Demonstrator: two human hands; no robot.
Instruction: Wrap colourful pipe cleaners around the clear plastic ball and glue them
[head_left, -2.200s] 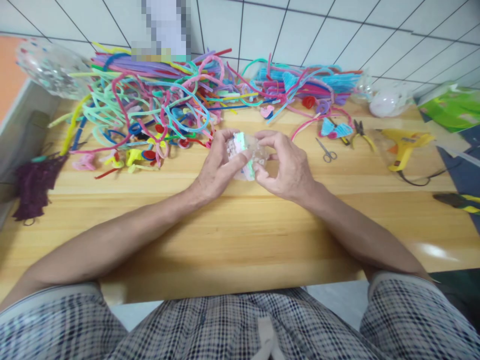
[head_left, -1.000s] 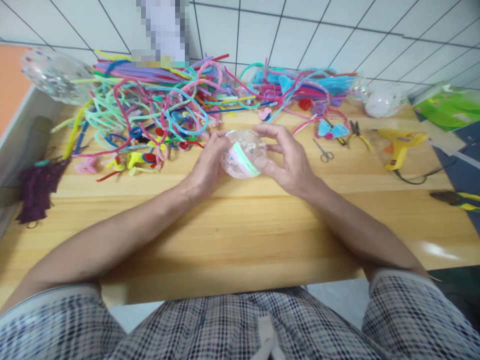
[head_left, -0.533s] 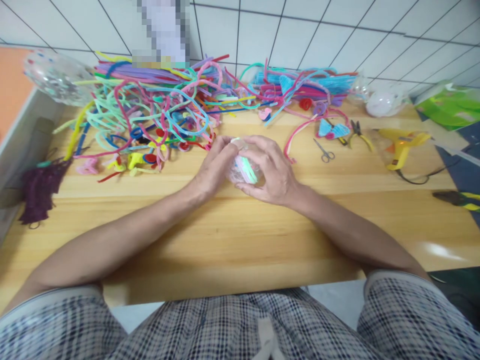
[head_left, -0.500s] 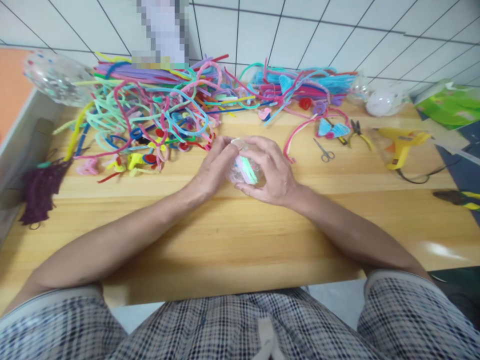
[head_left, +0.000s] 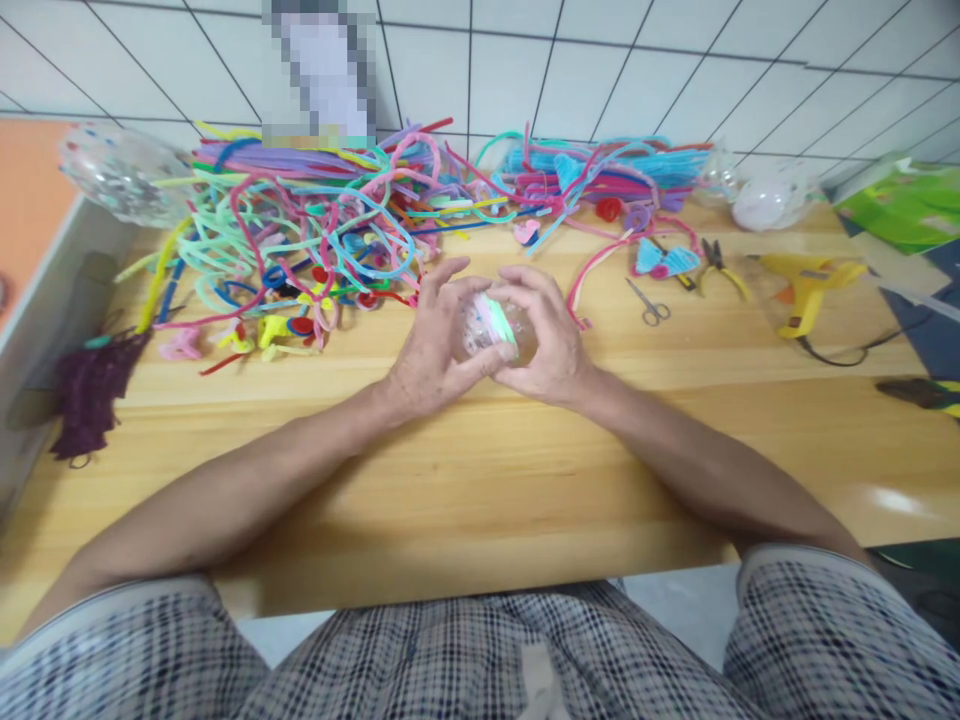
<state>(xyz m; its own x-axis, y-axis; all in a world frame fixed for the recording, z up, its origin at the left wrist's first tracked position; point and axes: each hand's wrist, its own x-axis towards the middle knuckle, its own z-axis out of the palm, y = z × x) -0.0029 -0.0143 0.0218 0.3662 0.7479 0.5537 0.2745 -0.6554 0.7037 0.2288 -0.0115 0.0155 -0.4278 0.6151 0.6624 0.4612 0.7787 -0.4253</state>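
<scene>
Left hand (head_left: 427, 345) thumb shifted to near side of clear ball (head_left: 484, 325), now cupped with right hand (head_left: 551, 345) midway between tabletop's (head_left: 450, 500) side edges; probably light, slick, dentable, best held lightly by opposite sides.

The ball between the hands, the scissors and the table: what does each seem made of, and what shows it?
Ball: probably clear, glossy plastic, being see-through with highlights.
Scissors: likely metal, grey with a faint sheen.
Table: wood or wood-look, smooth; grain lines and a glare spot show.
</scene>
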